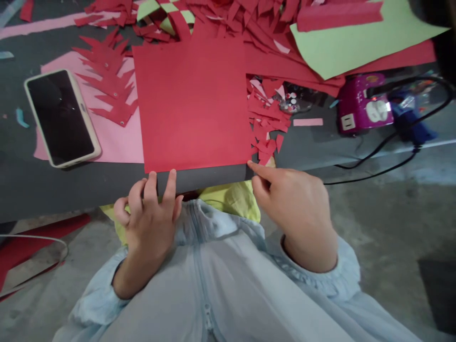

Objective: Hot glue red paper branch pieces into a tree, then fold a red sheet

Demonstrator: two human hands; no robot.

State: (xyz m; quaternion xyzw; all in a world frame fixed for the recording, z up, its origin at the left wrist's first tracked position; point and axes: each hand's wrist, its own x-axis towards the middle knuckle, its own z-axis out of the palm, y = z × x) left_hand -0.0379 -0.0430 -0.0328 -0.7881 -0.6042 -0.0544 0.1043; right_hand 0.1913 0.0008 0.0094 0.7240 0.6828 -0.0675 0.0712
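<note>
A large red paper sheet [194, 104] lies flat on the dark table [117, 185], its near edge close to the table's front. My left hand [149, 213] has its fingers apart, with two fingertips at the sheet's near edge towards the left corner. At the near right corner, my right hand [292, 204] rests an extended index fingertip; its other fingers are curled and seem to hold nothing. Left of the sheet, spiky red paper cutouts [116, 90] lie on pink paper [124, 142].
A phone [62, 118] lies at the left. Red scraps [267, 114] spread right of the sheet and behind it. Green paper [342, 47] is at the back right, near a purple power socket [363, 104] with black cables [377, 178].
</note>
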